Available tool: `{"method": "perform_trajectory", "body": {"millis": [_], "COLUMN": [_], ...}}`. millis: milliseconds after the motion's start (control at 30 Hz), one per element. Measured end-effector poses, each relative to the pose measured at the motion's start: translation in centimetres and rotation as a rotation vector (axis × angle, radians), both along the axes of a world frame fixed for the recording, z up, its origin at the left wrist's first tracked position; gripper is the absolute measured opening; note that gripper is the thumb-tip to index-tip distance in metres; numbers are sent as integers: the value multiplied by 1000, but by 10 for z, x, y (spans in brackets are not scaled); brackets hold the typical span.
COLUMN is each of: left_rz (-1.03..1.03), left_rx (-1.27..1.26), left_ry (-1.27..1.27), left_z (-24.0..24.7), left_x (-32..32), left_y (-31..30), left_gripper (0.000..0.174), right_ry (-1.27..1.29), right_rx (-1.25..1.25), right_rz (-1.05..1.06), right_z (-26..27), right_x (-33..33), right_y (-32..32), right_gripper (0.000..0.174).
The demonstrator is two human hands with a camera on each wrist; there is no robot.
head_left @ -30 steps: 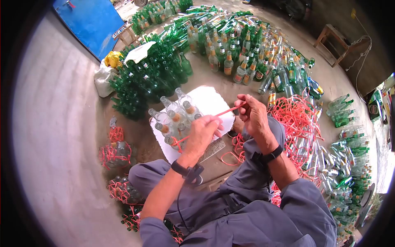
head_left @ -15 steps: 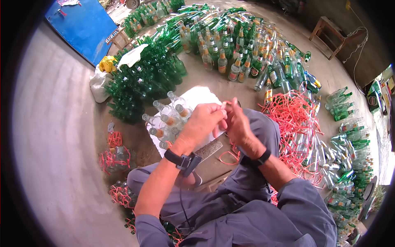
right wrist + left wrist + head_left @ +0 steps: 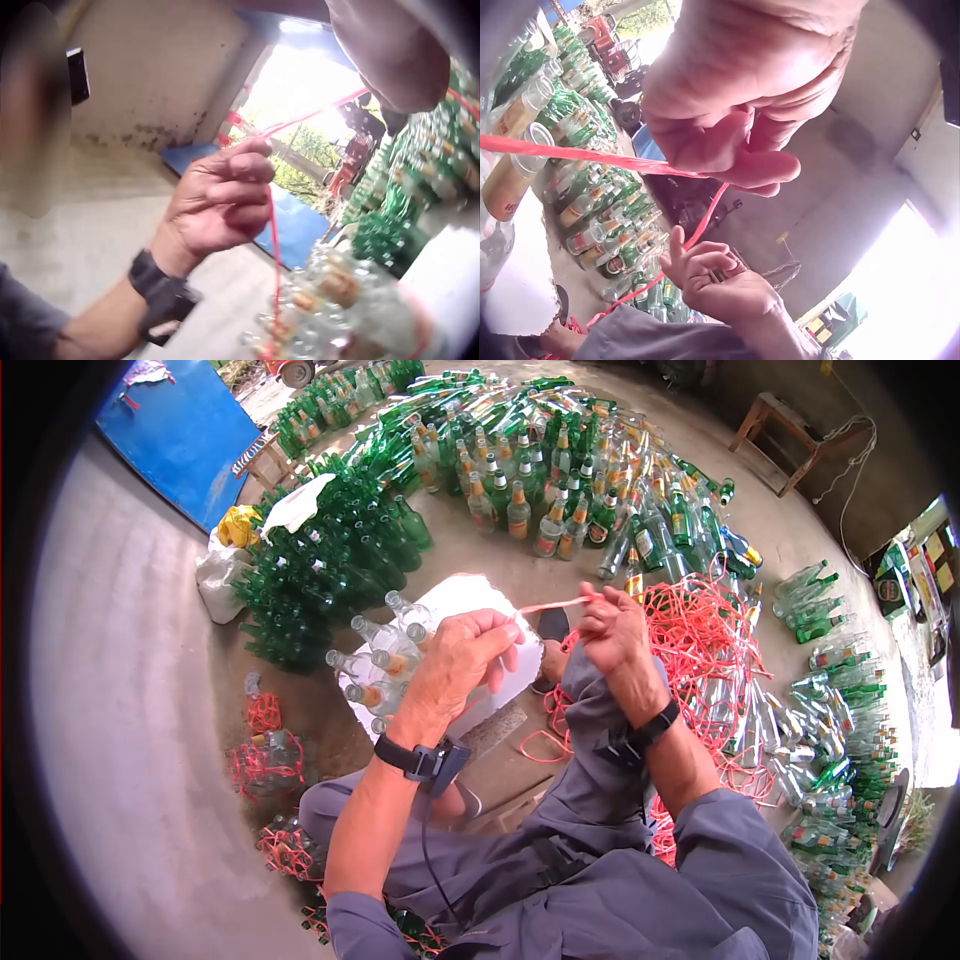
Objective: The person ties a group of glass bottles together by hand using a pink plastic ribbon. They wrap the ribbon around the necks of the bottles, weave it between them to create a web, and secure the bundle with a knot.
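Observation:
A length of red plastic strapping point(image 3: 552, 606) stretches between the two hands. My left hand point(image 3: 462, 660) pinches it between thumb and fingers, above clear glass bottles point(image 3: 388, 647) grouped on a white foam slab point(image 3: 470, 595). In the right wrist view the red strap point(image 3: 274, 240) also runs from the left hand down to those bottles. My right hand point(image 3: 614, 630) holds the other stretch, with its fingers curled and raised. In the left wrist view, the strap point(image 3: 592, 156) crosses from the bottles to the left fingers and on to the right hand point(image 3: 724, 285).
A tangled heap of red strapping point(image 3: 700, 645) lies beside the right knee. Green bottles point(image 3: 340, 560) crowd the floor at the left, with more bottles point(image 3: 540, 490) ahead and at the right. Strapped bottle bundles point(image 3: 268, 760) stand by the wall. A wooden stool point(image 3: 785, 440) is at the back right.
The hands came together over the strap, then the right hand drew away to the right, pulling a stretch taut. The head view has turned slightly, shifting the scene left.

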State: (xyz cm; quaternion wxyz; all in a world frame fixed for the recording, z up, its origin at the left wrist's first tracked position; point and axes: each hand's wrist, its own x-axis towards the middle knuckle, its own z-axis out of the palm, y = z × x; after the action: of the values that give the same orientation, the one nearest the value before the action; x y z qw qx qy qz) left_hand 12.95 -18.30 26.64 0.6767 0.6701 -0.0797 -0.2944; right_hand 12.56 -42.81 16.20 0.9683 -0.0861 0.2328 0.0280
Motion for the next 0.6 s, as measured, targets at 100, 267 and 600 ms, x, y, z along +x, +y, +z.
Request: {"method": "perform_trajectory", "body": {"millis": [100, 267, 600], "left_rz": [-13, -63, -64], "left_rx": [-38, -79, -305], "left_ry": [23, 85, 159], "left_z": [-10, -18, -26], "left_x": [-6, -23, -32], "left_y": [1, -3, 1], "left_gripper": [19, 20, 47], "right_ry": [-34, -324, -527], "right_rx": [-435, -1089, -1060], "right_rz": [-64, 199, 680], "right_z": [4, 129, 114], "right_x": [-4, -52, -102], "right_y": [-20, 32, 84], "right_gripper": [30, 31, 23]}}
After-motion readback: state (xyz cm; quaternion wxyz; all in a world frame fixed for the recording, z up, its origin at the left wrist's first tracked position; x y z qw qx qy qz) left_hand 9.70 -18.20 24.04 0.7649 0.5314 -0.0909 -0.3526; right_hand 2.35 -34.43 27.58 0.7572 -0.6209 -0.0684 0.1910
